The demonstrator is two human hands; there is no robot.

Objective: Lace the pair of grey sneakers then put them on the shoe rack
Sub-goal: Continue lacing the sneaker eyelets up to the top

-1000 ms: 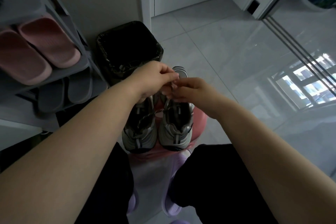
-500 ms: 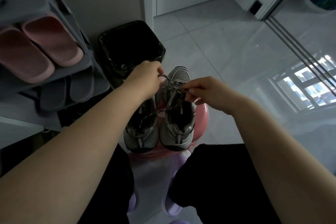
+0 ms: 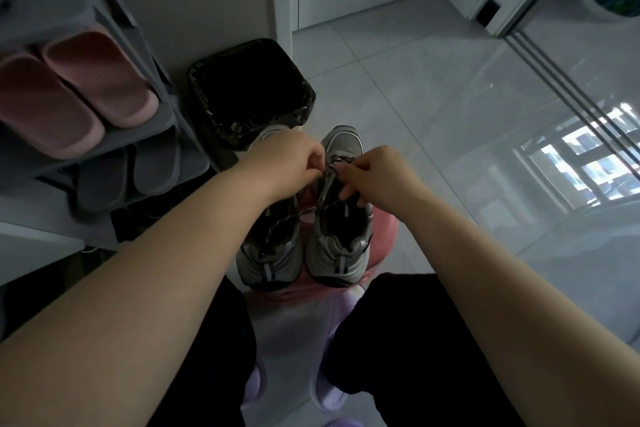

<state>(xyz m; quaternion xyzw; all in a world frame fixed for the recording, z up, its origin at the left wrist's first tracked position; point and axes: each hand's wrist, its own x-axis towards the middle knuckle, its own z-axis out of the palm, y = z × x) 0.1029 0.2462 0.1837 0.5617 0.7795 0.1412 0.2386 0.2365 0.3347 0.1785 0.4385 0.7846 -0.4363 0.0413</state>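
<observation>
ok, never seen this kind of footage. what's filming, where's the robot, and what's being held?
No robot here: a person works with two bare hands. The one view comes from a wide-angle camera worn on the head, looking forward and down, so both forearms enter from the bottom. The pair of grey sneakers stands on a round pink stool in front of the knees. The left hand and right hand each have a pinching grip on the thin grey lace over the sneaker on the person's right. At left, the grey shoe rack holds pink slide slippers and grey slide slippers. A bin with a black liner stands beyond the sneakers on the pale tiled floor.
</observation>
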